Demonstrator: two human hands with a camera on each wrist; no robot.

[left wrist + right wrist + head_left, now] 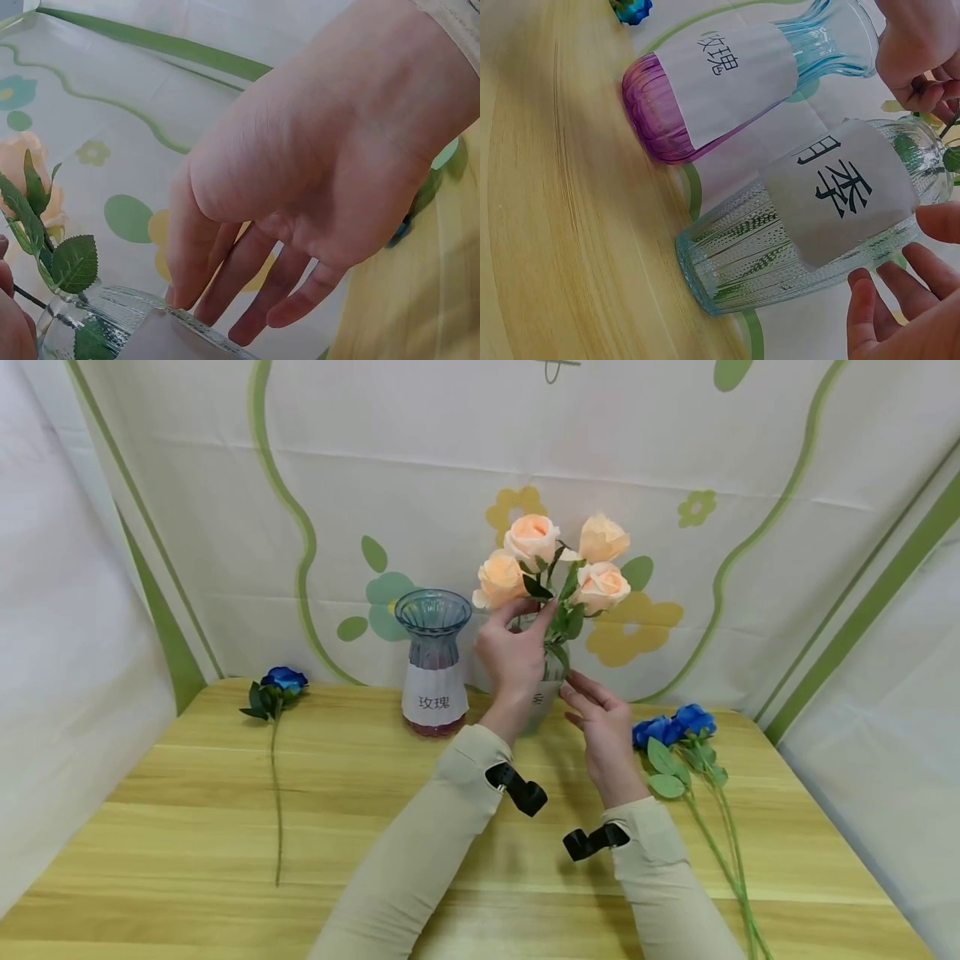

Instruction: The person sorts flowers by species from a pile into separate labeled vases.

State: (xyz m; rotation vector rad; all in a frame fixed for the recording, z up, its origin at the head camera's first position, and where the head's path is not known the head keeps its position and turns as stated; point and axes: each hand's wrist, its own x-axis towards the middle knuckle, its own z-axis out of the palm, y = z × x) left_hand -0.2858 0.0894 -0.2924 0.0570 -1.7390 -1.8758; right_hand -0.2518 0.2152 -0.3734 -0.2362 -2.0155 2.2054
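A clear ribbed glass vase point(739, 255) with a white paper label point(840, 191) holds several peach roses point(531, 539), their leaves at its mouth. At that mouth my left hand point(513, 647) pinches a peach rose's stem point(30, 296) between thumb and curled fingers; its fingertips are partly cut off in the left wrist view. On the vase's right side, my right hand point(606, 739) has its thumb and loosely spread fingers against the glass. In the left wrist view the right hand point(300, 172) reaches down with its fingertips at the vase's upper wall.
A blue-to-purple glass vase point(433, 643), also labelled, stands just left of the clear one. One blue rose point(285, 679) lies at the table's left, and more blue roses point(692, 720) lie at the right with crossed stems point(731, 852). A patterned cloth backdrop point(420, 485) rises behind the table.
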